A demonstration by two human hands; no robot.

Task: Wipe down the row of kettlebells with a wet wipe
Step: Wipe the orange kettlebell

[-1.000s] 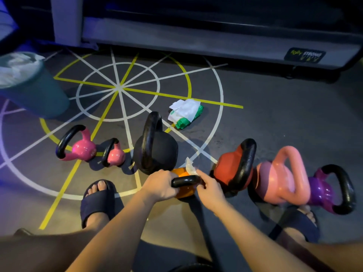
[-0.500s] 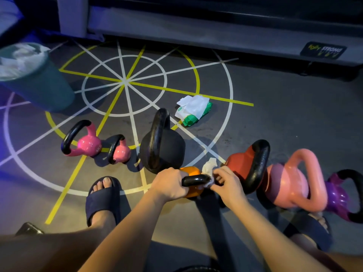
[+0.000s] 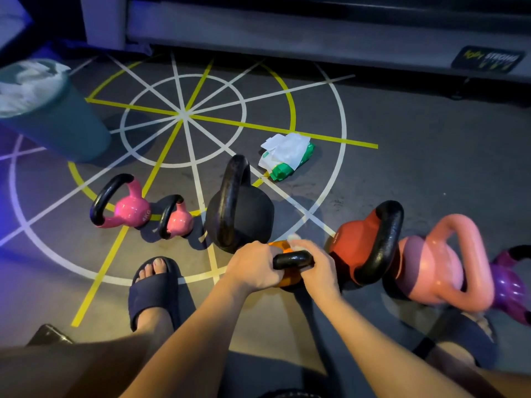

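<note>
— The left hand (image 3: 253, 265) grips the left end of the black handle on the small orange kettlebell (image 3: 287, 280), fingers wrapped round it.
— And the right hand (image 3: 317, 268)?
— It is curled over the handle's other end, with the crumpled white wet wipe (image 3: 296, 239) bunched under its fingertips against the orange body. The wipe is blurred there. The hands are close together, with a short bare stretch of handle between them.
— Where does that weight sit?
— Just right of the large black iron kettlebell (image 3: 244, 214) and nearer the person. Whether the two touch cannot be told. Further right of the black one stand the red kettlebell with a thick black handle (image 3: 353, 237), the pale pink kettlebell (image 3: 431, 268) and, at the edge of view, the glossy purple kettlebell (image 3: 511, 285).
— And to its left?
— The smaller bright pink kettlebell (image 3: 179, 221) is just beside it, and the bigger bright pink kettlebell (image 3: 130, 209) is beyond that. Behind the black one, slightly right, the green-and-white pack of wipes (image 3: 286, 156) lies on the taped grey floor (image 3: 402, 196). Far behind it to the left stands the teal bin (image 3: 57, 122), holding white paper. A foot in a dark slide sandal (image 3: 155, 285) rests nearer than the black one, to its left.
</note>
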